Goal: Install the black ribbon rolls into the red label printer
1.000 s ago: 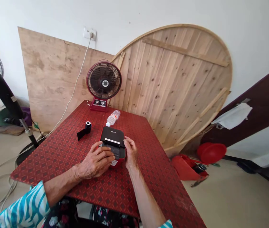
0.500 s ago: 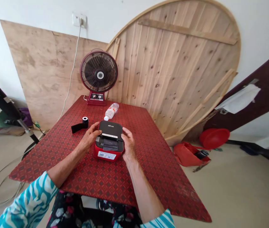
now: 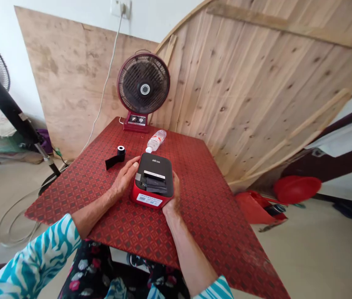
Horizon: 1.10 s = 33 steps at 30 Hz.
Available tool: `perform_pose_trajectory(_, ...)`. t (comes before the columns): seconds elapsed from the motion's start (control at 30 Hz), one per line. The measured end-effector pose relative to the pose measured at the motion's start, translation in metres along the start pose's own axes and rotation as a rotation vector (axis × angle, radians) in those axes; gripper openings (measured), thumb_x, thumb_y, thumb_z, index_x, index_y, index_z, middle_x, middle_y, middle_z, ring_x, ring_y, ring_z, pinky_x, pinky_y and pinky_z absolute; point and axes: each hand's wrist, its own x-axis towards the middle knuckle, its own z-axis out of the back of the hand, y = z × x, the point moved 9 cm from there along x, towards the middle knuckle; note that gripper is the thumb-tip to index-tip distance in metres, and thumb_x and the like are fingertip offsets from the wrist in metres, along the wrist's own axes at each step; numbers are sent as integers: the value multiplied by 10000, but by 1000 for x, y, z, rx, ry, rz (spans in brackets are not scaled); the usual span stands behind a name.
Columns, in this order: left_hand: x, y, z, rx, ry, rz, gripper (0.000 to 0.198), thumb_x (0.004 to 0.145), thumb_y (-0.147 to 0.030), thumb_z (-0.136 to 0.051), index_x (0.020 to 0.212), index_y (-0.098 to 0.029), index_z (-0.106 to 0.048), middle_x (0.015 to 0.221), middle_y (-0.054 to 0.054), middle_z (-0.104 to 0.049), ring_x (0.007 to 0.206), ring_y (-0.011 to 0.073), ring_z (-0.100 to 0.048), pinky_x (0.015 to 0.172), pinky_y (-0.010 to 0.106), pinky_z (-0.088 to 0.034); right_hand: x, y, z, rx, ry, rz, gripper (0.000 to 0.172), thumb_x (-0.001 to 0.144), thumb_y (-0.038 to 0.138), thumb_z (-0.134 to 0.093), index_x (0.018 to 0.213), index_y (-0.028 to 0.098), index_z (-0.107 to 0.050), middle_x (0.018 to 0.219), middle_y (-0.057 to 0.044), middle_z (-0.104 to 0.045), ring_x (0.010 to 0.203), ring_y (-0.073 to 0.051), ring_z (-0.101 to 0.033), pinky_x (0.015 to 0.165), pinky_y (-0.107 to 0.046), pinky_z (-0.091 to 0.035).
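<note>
A small red box-shaped device with a black lid (image 3: 154, 180) sits on the red patterned table (image 3: 116, 224) in front of me. My left hand (image 3: 125, 176) presses against its left side, fingers stretched along the wall. On the right side, my right hand (image 3: 174, 198) cups the device with fingers curled round its edge. A black strip sticks out of a slot in the lid. A black roll with a loose tail (image 3: 116, 158) lies just left of my left hand.
A clear plastic bottle (image 3: 156, 140) lies on its side behind the device. A red desk fan (image 3: 143, 90) stands at the table's far edge, its cord running to a wall socket. Wooden boards lean on the wall. Red plastic tubs (image 3: 296, 189) lie on the floor at right.
My left hand came off the top front of the device and moved to its left side. My right hand stayed on the right side. The camera moved closer.
</note>
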Motion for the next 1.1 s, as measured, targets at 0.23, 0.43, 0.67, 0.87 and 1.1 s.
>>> perform_pose_trajectory(0.23, -31, -69, -31, 542, 280, -666, 735, 826, -645, -515, 1428, -240, -396, 1473, 144, -401, 1401, 368, -269, 1135, 551, -177, -1, 0, 6, -124, -72, -49, 387, 813, 475, -534, 1101, 234, -629, 1101, -31, -695, 997, -203, -629, 893, -376, -460)
perform_pose_trajectory(0.43, -37, -75, -39, 680, 281, -735, 670, 834, -520, -582, 1419, -255, -387, 1401, 139, -484, 1375, 353, -329, 1124, 577, -180, 4, -6, 3, -68, -52, -86, 408, 795, 482, -549, 1103, 229, -633, 1039, -38, -707, 910, -199, -639, 821, -362, -474)
perform_pose_trajectory(0.67, -1, -43, 12, 172, -40, -297, 487, 902, -495, -481, 1310, -234, -537, 1379, 102, -528, 1326, 291, -426, 1108, 457, -305, 5, -4, 2, -55, -40, -57, 388, 793, 475, -545, 1088, 243, -642, 1086, -34, -697, 1026, -211, -606, 859, -359, -459)
perform_pose_trajectory(0.87, 12, 7, 8, -257, 19, 163, 539, 719, -294, -651, 1251, -248, -575, 1405, 65, -519, 1350, 301, -398, 1083, 445, -343, 5, -7, 4, -50, -28, -82, 398, 785, 478, -560, 1098, 242, -629, 1127, -39, -680, 1039, -210, -593, 854, -354, -448)
perform_pose_trajectory(1.1, 13, 12, 7, -288, 69, 210, 669, 577, -129, -633, 1232, -257, -594, 1408, 43, -511, 1393, 304, -308, 1071, 420, -346, 3, -7, 5, -14, -47, -108, 412, 756, 490, -585, 1074, 232, -628, 1022, -23, -689, 903, -181, -607, 791, -328, -440)
